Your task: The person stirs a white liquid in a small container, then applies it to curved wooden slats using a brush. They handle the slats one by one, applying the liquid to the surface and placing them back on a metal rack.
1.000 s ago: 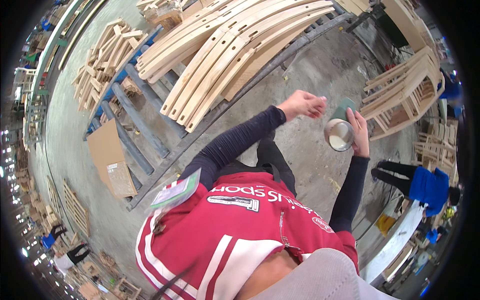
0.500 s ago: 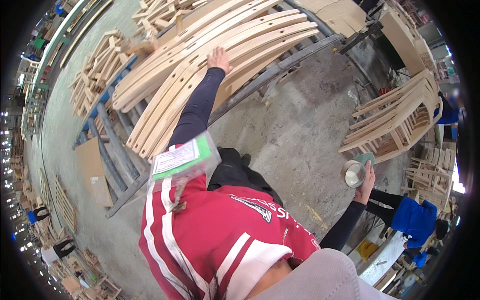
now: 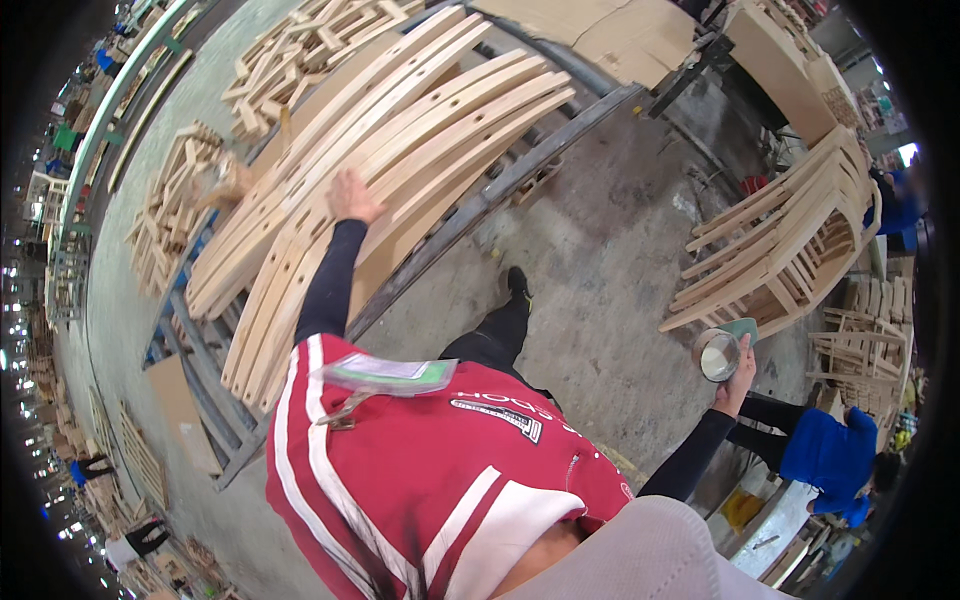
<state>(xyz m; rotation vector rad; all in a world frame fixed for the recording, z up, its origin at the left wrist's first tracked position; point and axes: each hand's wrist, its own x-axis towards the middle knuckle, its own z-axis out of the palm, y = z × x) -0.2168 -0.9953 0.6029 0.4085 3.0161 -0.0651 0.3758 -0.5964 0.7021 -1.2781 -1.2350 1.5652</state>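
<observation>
My left hand (image 3: 355,196) rests with fingers apart on curved pale wooden slats (image 3: 430,120) that have holes along them. Its fingertips are partly blurred. The slats lie side by side in layers on a metal roller rack (image 3: 560,140). Held out to the right, my right hand (image 3: 738,378) grips a round, clear-walled container (image 3: 719,356) with something whitish inside. A flat green piece (image 3: 742,328) sits against it, also at the fingers. Whether the two are joined I cannot tell.
Slatted curved wooden frames (image 3: 780,250) stand on the right, with more wooden frames (image 3: 865,340) behind. A person in blue (image 3: 828,450) is at the lower right. Small wooden parts (image 3: 175,195) lie piled beyond the rack. Flat cardboard (image 3: 185,410) leans by the rack's near left.
My left hand has slid left and nearer along the slats. One of my legs has stepped forward, and the rack sits further left in view. The right hand keeps its hold.
</observation>
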